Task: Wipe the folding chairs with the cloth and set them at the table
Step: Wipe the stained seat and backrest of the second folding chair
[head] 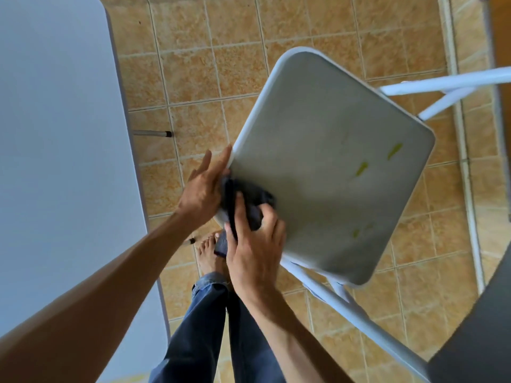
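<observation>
1. A folding chair (331, 167) stands unfolded on the tiled floor (193, 78), seen from above, with its grey seat turned at an angle to the desk (55, 161).
2. The white desk fills the left side of the view; the chair sits to its right, apart from it, with floor showing between them.
3. One desk leg (152, 133) pokes out from under the desk edge.
4. A dark cloth (249, 200) lies bunched on the near left corner of the seat.
5. The right hand (254, 244) is closed around the cloth, thumb and fingers pinching it against the seat edge, and part of the cloth hangs below the hand.
6. The left hand (204, 186) is open with fingers stretched out, its fingertips resting on the white rim of the seat just beside the cloth; it grips nothing.
7. Yellow-green smears (362, 169) mark the right half of the seat, well away from the cloth.
8. The chair's white tube frame (442, 84) runs out at the upper right and again below the seat.
9. A bare foot (207, 252) and blue jeans (199, 327) show below the hands, between desk and chair.
10. A dark grey surface (484, 327) cuts into the lower right corner; what it is cannot be told.
</observation>
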The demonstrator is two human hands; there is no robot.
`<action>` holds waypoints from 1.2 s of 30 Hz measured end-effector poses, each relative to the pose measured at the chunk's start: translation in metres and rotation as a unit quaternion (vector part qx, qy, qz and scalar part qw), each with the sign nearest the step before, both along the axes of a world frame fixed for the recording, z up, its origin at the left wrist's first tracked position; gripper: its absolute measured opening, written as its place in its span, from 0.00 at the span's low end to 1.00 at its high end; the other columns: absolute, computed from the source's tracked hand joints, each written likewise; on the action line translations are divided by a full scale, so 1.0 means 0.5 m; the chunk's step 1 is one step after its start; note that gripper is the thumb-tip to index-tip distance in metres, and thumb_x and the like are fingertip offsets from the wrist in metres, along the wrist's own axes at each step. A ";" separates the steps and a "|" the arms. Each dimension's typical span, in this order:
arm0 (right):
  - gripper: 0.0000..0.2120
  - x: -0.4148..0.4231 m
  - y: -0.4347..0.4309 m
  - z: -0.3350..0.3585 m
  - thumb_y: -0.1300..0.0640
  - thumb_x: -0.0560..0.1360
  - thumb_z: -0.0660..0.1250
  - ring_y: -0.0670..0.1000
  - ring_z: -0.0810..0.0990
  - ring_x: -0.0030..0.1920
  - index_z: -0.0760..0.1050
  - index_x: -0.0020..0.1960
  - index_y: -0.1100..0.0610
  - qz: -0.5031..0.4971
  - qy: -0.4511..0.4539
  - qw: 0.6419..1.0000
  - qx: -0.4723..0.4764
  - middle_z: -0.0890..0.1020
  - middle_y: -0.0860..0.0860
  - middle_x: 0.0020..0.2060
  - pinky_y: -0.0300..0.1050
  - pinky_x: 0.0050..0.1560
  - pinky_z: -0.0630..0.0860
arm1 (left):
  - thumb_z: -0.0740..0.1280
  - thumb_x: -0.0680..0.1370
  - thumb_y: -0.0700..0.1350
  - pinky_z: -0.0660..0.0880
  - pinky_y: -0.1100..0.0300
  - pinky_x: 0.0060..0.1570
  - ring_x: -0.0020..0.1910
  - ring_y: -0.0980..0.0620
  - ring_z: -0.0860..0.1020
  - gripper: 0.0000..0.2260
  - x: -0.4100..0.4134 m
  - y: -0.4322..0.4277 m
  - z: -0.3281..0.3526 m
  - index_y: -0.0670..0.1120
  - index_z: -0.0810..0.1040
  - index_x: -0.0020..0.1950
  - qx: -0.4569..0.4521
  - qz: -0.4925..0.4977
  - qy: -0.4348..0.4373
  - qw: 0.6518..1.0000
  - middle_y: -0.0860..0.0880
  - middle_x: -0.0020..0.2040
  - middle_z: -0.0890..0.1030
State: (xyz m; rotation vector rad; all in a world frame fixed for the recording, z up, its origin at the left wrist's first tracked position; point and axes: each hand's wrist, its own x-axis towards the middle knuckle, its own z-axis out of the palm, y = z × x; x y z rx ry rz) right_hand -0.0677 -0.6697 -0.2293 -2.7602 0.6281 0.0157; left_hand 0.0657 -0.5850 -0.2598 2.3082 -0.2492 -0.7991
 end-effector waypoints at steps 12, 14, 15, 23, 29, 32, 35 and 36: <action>0.25 -0.049 -0.228 -0.027 0.51 0.79 0.66 0.69 0.72 0.60 0.69 0.76 0.52 -0.363 0.073 0.929 -0.007 0.71 0.64 0.65 0.61 0.59 0.67 | 0.52 0.85 0.48 0.56 0.43 0.76 0.80 0.45 0.52 0.22 -0.002 -0.035 0.039 0.53 0.56 0.80 0.030 0.003 -0.039 0.999 0.47 0.79 0.58; 0.25 -0.016 -0.173 -0.015 0.52 0.77 0.69 0.68 0.74 0.56 0.73 0.74 0.54 -0.323 0.017 0.946 -0.001 0.74 0.64 0.61 0.59 0.56 0.70 | 0.52 0.84 0.43 0.51 0.41 0.77 0.80 0.47 0.47 0.24 -0.008 -0.049 0.031 0.50 0.53 0.80 0.049 -0.007 -0.081 0.995 0.47 0.81 0.54; 0.26 -0.010 -0.144 -0.007 0.53 0.76 0.70 0.66 0.74 0.55 0.74 0.73 0.53 -0.261 -0.002 0.965 -0.005 0.75 0.63 0.60 0.58 0.56 0.71 | 0.53 0.83 0.41 0.48 0.40 0.77 0.80 0.48 0.46 0.26 -0.013 -0.060 0.029 0.49 0.51 0.81 0.060 -0.016 -0.102 0.993 0.47 0.81 0.52; 0.32 -0.083 -0.240 0.022 0.55 0.72 0.71 0.63 0.73 0.59 0.69 0.75 0.48 -0.116 0.129 0.984 -0.038 0.72 0.58 0.67 0.57 0.55 0.71 | 0.55 0.83 0.43 0.47 0.40 0.76 0.80 0.45 0.51 0.23 0.013 -0.186 0.001 0.40 0.59 0.78 0.042 -0.178 -0.252 0.950 0.43 0.80 0.57; 0.30 -0.073 -0.388 -0.004 0.50 0.82 0.60 0.67 0.65 0.66 0.52 0.79 0.55 -0.583 0.193 0.786 0.076 0.60 0.63 0.71 0.64 0.66 0.68 | 0.50 0.84 0.48 0.46 0.43 0.78 0.80 0.46 0.52 0.24 0.023 -0.199 -0.019 0.40 0.57 0.79 0.097 -0.209 -0.324 0.918 0.43 0.80 0.56; 0.27 -0.018 -0.358 -0.021 0.51 0.82 0.59 0.68 0.67 0.63 0.57 0.77 0.57 -0.609 0.147 0.778 0.048 0.64 0.64 0.68 0.63 0.62 0.70 | 0.50 0.83 0.48 0.45 0.45 0.78 0.80 0.47 0.51 0.25 0.020 -0.198 -0.019 0.40 0.56 0.79 0.096 -0.193 -0.328 0.920 0.43 0.80 0.56; 0.26 0.035 -0.258 -0.021 0.49 0.79 0.59 0.67 0.72 0.56 0.69 0.74 0.59 -0.432 0.038 0.901 -0.005 0.72 0.65 0.62 0.59 0.56 0.72 | 0.50 0.83 0.48 0.46 0.45 0.78 0.80 0.47 0.52 0.25 0.019 -0.195 -0.019 0.40 0.57 0.79 0.105 -0.189 -0.330 0.919 0.44 0.80 0.56; 0.26 0.053 -0.222 -0.018 0.48 0.77 0.61 0.65 0.72 0.54 0.72 0.73 0.58 -0.347 0.016 0.938 -0.014 0.74 0.63 0.61 0.57 0.55 0.72 | 0.50 0.83 0.47 0.46 0.45 0.78 0.80 0.47 0.52 0.25 0.019 -0.195 -0.019 0.40 0.57 0.79 0.105 -0.190 -0.330 0.919 0.44 0.80 0.56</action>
